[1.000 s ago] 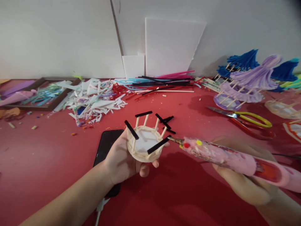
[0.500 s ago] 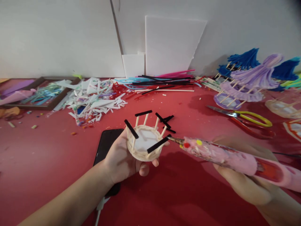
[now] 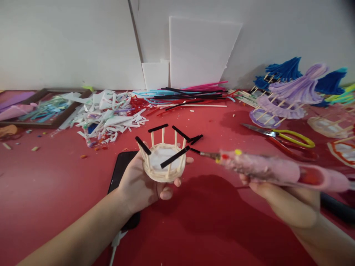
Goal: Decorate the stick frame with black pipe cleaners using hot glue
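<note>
My left hand (image 3: 141, 184) holds a round cream base (image 3: 164, 175) from beneath, its fingers curled round the underside. Pale sticks stand up from the base's rim, and short black strips (image 3: 174, 157) lie across their tops. In my right hand (image 3: 288, 203) is a pink pen-shaped tool (image 3: 266, 170) with a dark metal tip. That tip points left, a little to the right of the base and apart from it. Small loose black pieces (image 3: 197, 139) lie on the table just behind the base.
A black phone (image 3: 119, 170) with a white cable lies under my left hand. Scissors (image 3: 277, 133) and purple and blue crafted pieces (image 3: 296, 90) are at the right. White scraps (image 3: 111, 114), coloured strips (image 3: 194, 94) and a brown frame (image 3: 62, 116) line the back.
The base in my left hand has shifted slightly left and up and tilted. The pink tool has drawn away from the front black strip, and its rear end has swung upward.
</note>
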Motion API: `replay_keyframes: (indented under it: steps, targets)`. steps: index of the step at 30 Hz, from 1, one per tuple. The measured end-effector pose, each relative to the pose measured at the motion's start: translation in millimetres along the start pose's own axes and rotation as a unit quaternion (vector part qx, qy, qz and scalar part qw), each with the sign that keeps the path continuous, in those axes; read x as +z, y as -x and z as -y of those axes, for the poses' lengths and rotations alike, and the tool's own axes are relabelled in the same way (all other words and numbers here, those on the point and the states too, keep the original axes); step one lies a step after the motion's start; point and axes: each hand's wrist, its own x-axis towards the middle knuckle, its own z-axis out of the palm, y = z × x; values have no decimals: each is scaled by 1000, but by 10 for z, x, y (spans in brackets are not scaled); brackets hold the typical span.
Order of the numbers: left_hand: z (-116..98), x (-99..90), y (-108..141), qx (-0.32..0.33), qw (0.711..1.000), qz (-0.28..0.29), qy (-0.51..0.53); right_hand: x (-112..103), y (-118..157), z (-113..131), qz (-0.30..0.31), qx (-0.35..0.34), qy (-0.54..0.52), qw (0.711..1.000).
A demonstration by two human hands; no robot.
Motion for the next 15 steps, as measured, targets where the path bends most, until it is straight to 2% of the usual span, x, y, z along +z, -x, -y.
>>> replay_keyframes:
  steps: [3,6,11,15]
  targets:
    - [-2,5,5,7,1000,-13,-8,84,-101,125,8,92,-112,989]
    - [6,7,1,16,1000,-19,-15,97,-203,191,55,162,-213,962]
    - [14,20,-5,23,999,-37,-30,44,-265,148,68,170,-241,953]
    - [25,48,-7,28,998,-40,-51,38,-212,134,72,147,-219,962]
